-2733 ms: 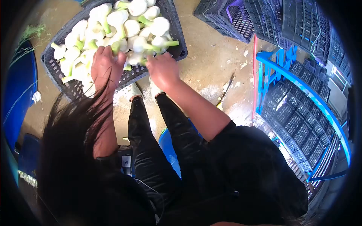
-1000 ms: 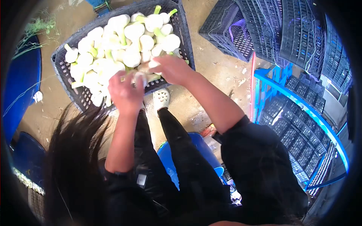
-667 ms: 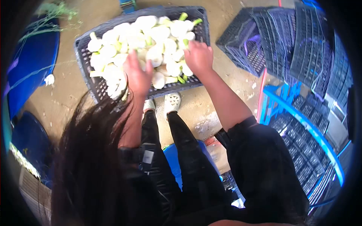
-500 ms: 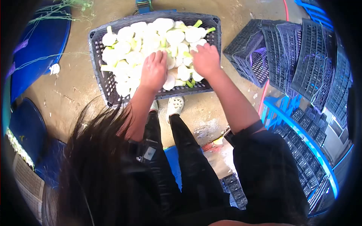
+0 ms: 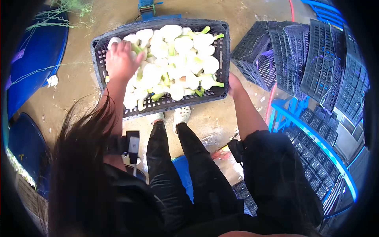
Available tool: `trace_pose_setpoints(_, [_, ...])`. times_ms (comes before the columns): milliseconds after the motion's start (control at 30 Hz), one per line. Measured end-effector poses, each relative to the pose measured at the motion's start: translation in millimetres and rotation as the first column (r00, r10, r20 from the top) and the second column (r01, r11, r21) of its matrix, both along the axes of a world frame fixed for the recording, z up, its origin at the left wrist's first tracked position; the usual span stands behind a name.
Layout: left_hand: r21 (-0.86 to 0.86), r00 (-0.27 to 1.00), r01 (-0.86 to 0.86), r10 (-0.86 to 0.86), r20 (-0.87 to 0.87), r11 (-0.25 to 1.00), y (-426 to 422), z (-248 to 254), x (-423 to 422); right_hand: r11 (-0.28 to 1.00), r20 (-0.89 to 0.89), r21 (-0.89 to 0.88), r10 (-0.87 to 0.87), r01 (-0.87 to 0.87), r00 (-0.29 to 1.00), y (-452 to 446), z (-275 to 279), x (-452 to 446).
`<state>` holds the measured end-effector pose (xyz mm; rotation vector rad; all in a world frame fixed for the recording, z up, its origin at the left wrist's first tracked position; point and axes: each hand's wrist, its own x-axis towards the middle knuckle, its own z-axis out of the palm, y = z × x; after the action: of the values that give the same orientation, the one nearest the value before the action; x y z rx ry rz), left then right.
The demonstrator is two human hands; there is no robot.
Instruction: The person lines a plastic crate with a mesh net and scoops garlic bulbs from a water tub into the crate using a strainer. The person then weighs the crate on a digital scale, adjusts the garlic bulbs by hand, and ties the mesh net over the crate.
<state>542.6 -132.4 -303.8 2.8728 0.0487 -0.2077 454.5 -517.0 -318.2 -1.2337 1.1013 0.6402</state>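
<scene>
A black plastic crate (image 5: 227, 59) with mesh walls is filled with white bulbs (image 5: 177, 90) with short green stems, which look like fresh garlic. My left hand (image 5: 119, 63) lies over the bulbs at the crate's left side, its thumb spread away from the fingers. A green stem shows beside the thumb. At the crate's lower right corner, my right hand (image 5: 234, 85) grips the side from outside. Its fingers are hidden behind the crate wall.
Stacked black crates (image 5: 292, 59) lean to the right, near a blue metal frame (image 5: 316, 136) and a red hose (image 5: 271, 100). On the left are a large blue container (image 5: 43, 51) and green netting strands (image 5: 59, 21). My feet, in light clogs (image 5: 182, 115), stand on the wet floor below the crate.
My left hand has moved from the middle of the bulbs to the left side. The right hand has left the bulbs and gone down to the crate's right side. The bulbs lie more spread out.
</scene>
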Motion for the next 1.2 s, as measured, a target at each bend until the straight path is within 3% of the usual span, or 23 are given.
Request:
trace_pose_setpoints(67, [0.155, 0.951, 0.272, -0.290, 0.105, 0.950, 4.0, 0.3, -9.3, 0.997, 0.004, 0.066, -0.027, 0.026, 1.000, 3.0, 3.0, -0.9])
trace_pose_setpoints(100, [0.189, 0.947, 0.320, -0.320, -0.030, 0.928, 9.7, 1.1, -9.9, 0.989, 0.009, 0.136, -0.055, 0.053, 0.998, 3.0, 6.0, -4.9])
trace_pose_setpoints(133, [0.172, 0.915, 0.372, -0.392, 0.100, 0.912, 15.7, -2.0, -9.9, 0.994, 0.021, 0.099, -0.038, 0.036, 0.999, -6.1, -2.5, -9.6])
trace_pose_setpoints(200, [0.154, 0.896, 0.395, -0.417, 0.156, 0.906, 19.3, 3.8, -12.4, 0.999, 0.106, 0.035, 0.013, -0.017, 0.994, -13.8, -11.8, -20.5])
trace_pose_setpoints(233, [0.071, 0.885, 0.370, -0.375, 0.277, 0.926, 21.1, 5.2, -14.0, 0.991, 0.063, -0.132, 0.015, -0.006, 0.998, -21.9, -35.9, -28.6])
trace_pose_setpoints(267, [-0.046, 0.893, 0.321, -0.286, 0.346, 0.946, 19.1, 11.6, -15.5, 0.991, 0.041, -0.132, 0.027, -0.022, 0.999, -21.9, -41.0, -28.9])
trace_pose_setpoints(333, [-0.166, 0.878, 0.174, -0.077, 0.472, 0.971, 14.7, 27.0, -31.2, 0.990, -0.051, 0.121, 0.076, -0.069, 0.996, -23.1, -34.2, -28.0])
trace_pose_setpoints(467, [-0.235, 0.811, -0.018, 0.152, 0.565, 0.972, 35.8, 44.3, -98.0, 1.000, 0.093, 0.002, -0.021, 0.021, 0.995, -33.1, -58.5, -48.7])
trace_pose_setpoints(533, [-0.265, 0.798, -0.168, 0.289, 0.529, 0.949, 79.0, 15.0, -146.6, 0.852, 0.303, -0.091, -0.469, 0.515, 0.830, -42.5, -74.4, -64.4])
trace_pose_setpoints(567, [-0.269, 0.792, -0.312, 0.406, 0.456, 0.911, 87.8, 10.2, -167.1, 0.856, 0.303, -0.086, -0.465, 0.510, 0.832, -43.0, -64.3, -65.5])
trace_pose_setpoints(633, [-0.272, 0.686, -0.628, 0.684, 0.250, 0.729, 102.6, -0.9, -205.6, 0.928, 0.235, -0.086, -0.334, 0.361, 0.913, -34.9, -29.1, -69.3])
trace_pose_setpoints(667, [-0.272, 0.579, -0.763, 0.807, 0.117, 0.587, 105.6, -6.9, -223.6, 0.932, 0.237, -0.082, -0.325, 0.352, 0.915, -30.4, -18.3, -70.8])
trace_pose_setpoints(700, [-0.286, 0.446, -0.862, 0.894, -0.036, 0.418, 104.9, -13.4, -237.9, 0.946, 0.221, -0.198, -0.212, 0.256, 0.952, -25.6, -8.9, -70.3])
trace_pose_setpoints(733, [-0.308, 0.293, -0.925, 0.933, -0.210, 0.221, 102.8, -20.9, -249.9, 0.939, 0.199, -0.308, -0.094, 0.154, 0.975, -21.4, -3.1, -68.4])
trace_pose_setpoints(767, [-0.327, 0.144, -0.945, 0.911, -0.387, 0.010, 96.8, -26.1, -256.0, 0.941, 0.205, -0.307, -0.079, 0.140, 0.976, -21.6, 2.8, -69.9])
trace_pose_setpoints(833, [-0.325, -0.045, -0.872, 0.721, -0.692, -0.366, 83.8, -38.0, -258.1, 0.961, 0.112, -0.269, -0.025, 0.055, 0.993, -29.1, 21.7, -79.2])
trace_pose_setpoints(867, [-0.316, -0.073, -0.802, 0.608, -0.791, -0.507, 76.5, -41.1, -252.8, 0.961, 0.121, -0.275, -0.006, 0.039, 0.993, -29.7, 31.5, -77.4])
trace_pose_setpoints(900, [-0.304, -0.070, -0.726, 0.507, -0.859, -0.616, 70.3, -43.6, -248.5, 0.985, 0.024, -0.171, 0.017, -0.012, 1.000, -28.8, 39.4, -74.0])
trace_pose_setpoints(967, [-0.251, -0.028, -0.604, 0.335, -0.942, -0.757, 56.0, -45.3, -235.4, 0.996, -0.075, -0.060, 0.064, -0.068, 0.995, -18.0, 61.2, -67.8])
trace_pose_setpoints(1033, [-0.187, 0.001, -0.512, 0.217, -0.976, -0.838, 42.9, -43.5, -222.3, 0.810, -0.182, -0.299, 0.470, -0.504, 0.863, -5.7, 84.8, -60.2])
trace_pose_setpoints(1100, [-0.156, 0.009, -0.440, 0.170, -0.985, -0.884, 31.3, -37.9, -208.0, 0.832, -0.185, -0.268, 0.451, -0.486, 0.873, -10.5, 105.5, -41.3])
trace_pose_setpoints(1133, [-0.183, 0.349, -0.382, 0.042, -0.936, -0.906, 40.6, -68.6, -219.0, 0.856, -0.186, -0.244, 0.420, -0.456, 0.888, -8.3, 114.7, -31.5])
trace_pose_setpoints(1200, [-0.196, 0.255, -0.329, 0.113, -0.960, -0.924, 35.3, -42.3, -201.5, 0.835, -0.138, -0.298, 0.441, -0.462, 0.887, 12.8, 124.3, -4.9])
